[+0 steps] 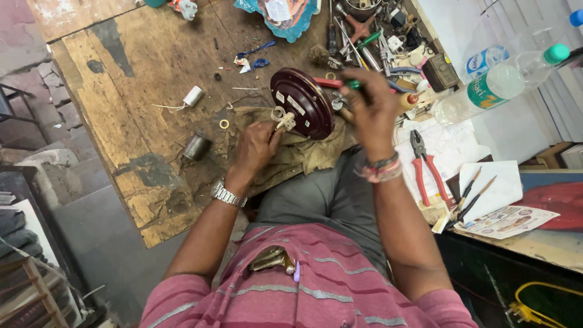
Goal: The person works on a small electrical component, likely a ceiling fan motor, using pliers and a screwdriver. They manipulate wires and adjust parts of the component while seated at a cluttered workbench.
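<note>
Worn wooden bench (139, 109), paint flaking, clutter thickest toward upper right of frame.

Left to right:
- Small white cylindrical spool with trailing wire (193, 95) and short grey metal cylinder (196, 146) lie loose at centre-left, well apart from the hands. Small brass ring (224, 124) just right of them.
- Left hand (255, 147), steel watch on the wrist, fingers pinched shut on a small pale metal terminal fitting (283, 118) at the lower left edge of the housing.
- Dark maroon round motor housing (302, 103) sits at frame centre, tipped up on edge over a crumpled khaki rag (303, 152), flat face turned to the left of frame. It's a disc, so its axis runs roughly left-right and slightly up; rim leans toward upper left.
- Right hand (371, 109) curled tight around a green-handled screwdriver (352, 84), shaft hidden behind the housing, so I can't tell where the tip sits.
- Further right: heap of mixed hand tools (370, 36), clear plastic water bottle with green cap (498, 85), red-handled pliers (425, 167) on white paper.

Risks, as I judge it: housing is balanced on its rim on soft cloth, only lightly steadied. Side force from the driver could roll it or slip the tip toward the left fingers. Small fitting could drop into the rag folds and get lost. Loose ring and cylinder near the bench edge could get knocked off.
</note>
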Available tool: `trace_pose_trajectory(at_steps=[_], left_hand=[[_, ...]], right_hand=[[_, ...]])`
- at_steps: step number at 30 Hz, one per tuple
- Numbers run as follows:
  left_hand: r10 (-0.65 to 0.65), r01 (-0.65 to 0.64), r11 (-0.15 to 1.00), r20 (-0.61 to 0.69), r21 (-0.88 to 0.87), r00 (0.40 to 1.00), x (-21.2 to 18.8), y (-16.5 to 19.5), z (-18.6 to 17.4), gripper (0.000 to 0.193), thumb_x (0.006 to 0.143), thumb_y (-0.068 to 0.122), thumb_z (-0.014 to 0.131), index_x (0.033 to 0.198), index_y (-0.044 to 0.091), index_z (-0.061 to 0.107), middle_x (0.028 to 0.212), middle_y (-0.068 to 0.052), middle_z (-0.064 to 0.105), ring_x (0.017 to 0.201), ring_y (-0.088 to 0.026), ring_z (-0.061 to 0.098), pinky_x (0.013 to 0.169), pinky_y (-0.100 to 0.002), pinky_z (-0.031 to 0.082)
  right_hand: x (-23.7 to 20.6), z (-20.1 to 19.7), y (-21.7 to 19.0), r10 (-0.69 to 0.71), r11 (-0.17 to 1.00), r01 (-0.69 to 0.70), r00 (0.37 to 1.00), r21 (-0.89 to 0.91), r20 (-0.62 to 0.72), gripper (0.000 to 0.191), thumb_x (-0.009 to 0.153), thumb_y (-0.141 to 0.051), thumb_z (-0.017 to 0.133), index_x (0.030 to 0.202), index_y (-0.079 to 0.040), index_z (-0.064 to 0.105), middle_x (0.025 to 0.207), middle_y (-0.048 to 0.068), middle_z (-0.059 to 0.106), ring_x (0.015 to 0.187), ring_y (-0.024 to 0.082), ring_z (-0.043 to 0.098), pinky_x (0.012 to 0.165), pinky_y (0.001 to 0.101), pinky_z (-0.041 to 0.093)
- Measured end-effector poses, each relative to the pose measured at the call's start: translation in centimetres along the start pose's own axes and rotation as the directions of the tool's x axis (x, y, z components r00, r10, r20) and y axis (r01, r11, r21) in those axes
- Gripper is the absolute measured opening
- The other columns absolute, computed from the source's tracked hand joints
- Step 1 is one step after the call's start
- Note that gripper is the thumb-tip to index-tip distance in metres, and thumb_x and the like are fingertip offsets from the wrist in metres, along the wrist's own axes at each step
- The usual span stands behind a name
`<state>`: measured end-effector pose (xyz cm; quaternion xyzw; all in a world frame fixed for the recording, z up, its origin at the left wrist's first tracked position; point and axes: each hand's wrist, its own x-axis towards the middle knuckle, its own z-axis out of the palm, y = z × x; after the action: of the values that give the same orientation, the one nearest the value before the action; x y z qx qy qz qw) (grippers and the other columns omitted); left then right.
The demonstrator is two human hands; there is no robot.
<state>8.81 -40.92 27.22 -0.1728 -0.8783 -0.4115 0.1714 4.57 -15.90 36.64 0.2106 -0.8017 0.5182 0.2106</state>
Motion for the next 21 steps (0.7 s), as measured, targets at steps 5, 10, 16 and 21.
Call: trace_pose_trajectory(at_steps=[5, 10, 16, 21], left_hand=[[0.011, -0.011, 1.0, 0.025, -0.004, 1.0, 0.4, 0.9, -0.1, 0.016, 0.092, 0.01, 0.075, 0.086, -0.001, 0.066, 0.081, -0.021, 0.066, 0.077, -0.043, 0.063, 0.072, -0.048, 0.051], [-0.003, 0.004, 1.0, 0.004, -0.017, 1.0, 0.4, 1.4, -0.3, 0.011, 0.091, 0.01, 0.075, 0.093, -0.001, 0.07, 0.083, -0.021, 0.068, 0.078, -0.042, 0.065, 0.07, -0.047, 0.052], [-0.044, 0.044, 0.999, 0.03, -0.013, 0.999, 0.3, 1.3, -0.1, 0.013, 0.092, 0.012, 0.075, 0.093, 0.0, 0.07, 0.082, -0.021, 0.069, 0.077, -0.04, 0.066, 0.07, -0.046, 0.052], [-0.062, 0.063, 0.998, 0.053, -0.024, 0.997, 0.3, 1.2, -0.3, 0.014, 0.094, 0.013, 0.074, 0.095, -0.001, 0.07, 0.083, -0.02, 0.07, 0.076, -0.037, 0.067, 0.07, -0.045, 0.052]], right_hand=[[-1.7, 4.7, -2.1, 0.078, 0.994, -0.081, 0.996, 0.075, 0.044, 0.043, 0.1, 0.0, 0.073, 0.138, -0.008, 0.057, 0.119, 0.008, 0.075, 0.107, 0.017, 0.076, 0.092, 0.0302, 0.063], [-2.5, 5.9, -1.3, 0.006, 1.0, -0.003, 0.993, -0.026, 0.118, 0.044, 0.097, 0.003, 0.073, 0.137, -0.007, 0.058, 0.116, 0.011, 0.076, 0.104, 0.023, 0.077, 0.087, 0.0333, 0.061], [-2.7, 6.3, -0.7, 0.014, 1.0, -0.013, 0.993, -0.004, 0.119, 0.044, 0.098, 0.002, 0.073, 0.138, -0.008, 0.057, 0.115, 0.01, 0.075, 0.103, 0.022, 0.077, 0.085, 0.033, 0.063], [-2.8, 6.6, -0.7, -0.003, 0.999, 0.008, 0.995, -0.041, 0.099, 0.045, 0.096, -0.003, 0.076, 0.136, -0.009, 0.057, 0.112, 0.008, 0.075, 0.101, 0.021, 0.077, 0.084, 0.0333, 0.063]])
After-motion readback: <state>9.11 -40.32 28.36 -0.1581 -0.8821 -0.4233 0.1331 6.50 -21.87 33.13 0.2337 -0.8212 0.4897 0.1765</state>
